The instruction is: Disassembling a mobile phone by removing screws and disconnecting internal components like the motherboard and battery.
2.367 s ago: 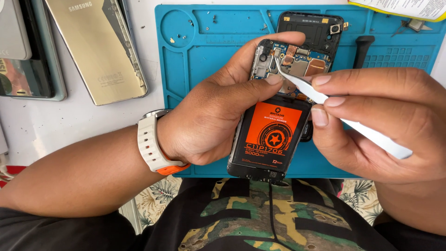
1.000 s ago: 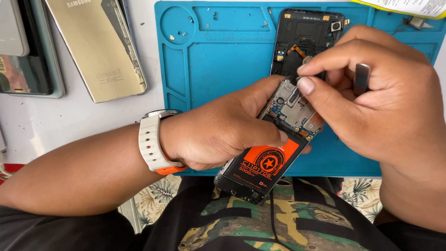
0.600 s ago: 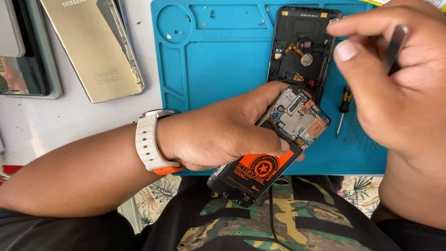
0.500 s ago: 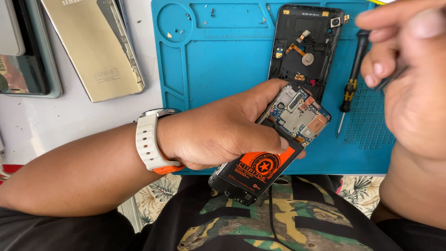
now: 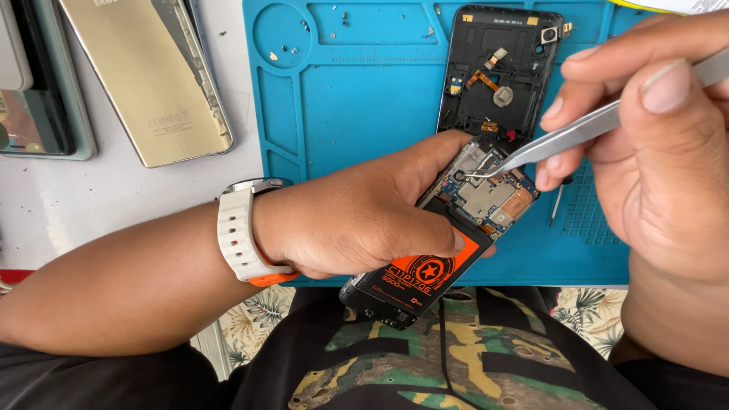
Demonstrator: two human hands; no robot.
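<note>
Head view shows an opened phone [image 5: 448, 235] held tilted above the near edge of a blue work mat [image 5: 364, 99], its back off, so the circuit board [image 5: 490, 190] at its upper end and a black and orange battery [image 5: 421, 273] lower down lie bare. The left hand [image 5: 357, 216] wraps around the phone from the left, the thumb pressed on the battery's edge and the fingertips curled over the top corner next to the board. The right hand [image 5: 653, 144] pinches a pair of metal tweezers [image 5: 562, 140] between thumb and forefinger; the thin curved tips touch the board near a small round part at its upper left. Whether the tips hold anything is too small to tell.

Just behind the phone, flat on the mat, lies a black back cover [image 5: 497, 68] with its inner side up, showing a round sensor and thin orange ribbon. A small screwdriver [image 5: 558, 201] lies on the mat near the right hand, mostly hidden. Tiny screws [image 5: 304, 24] sit scattered in the mat's upper trays. The left wrist wears a pale watch strap [image 5: 239, 239] with orange lining. To the left of the mat, on the white table [image 5: 106, 205], rests a gold phone back [image 5: 148, 76], and beside it another device [image 5: 34, 83] in a grey frame.
</note>
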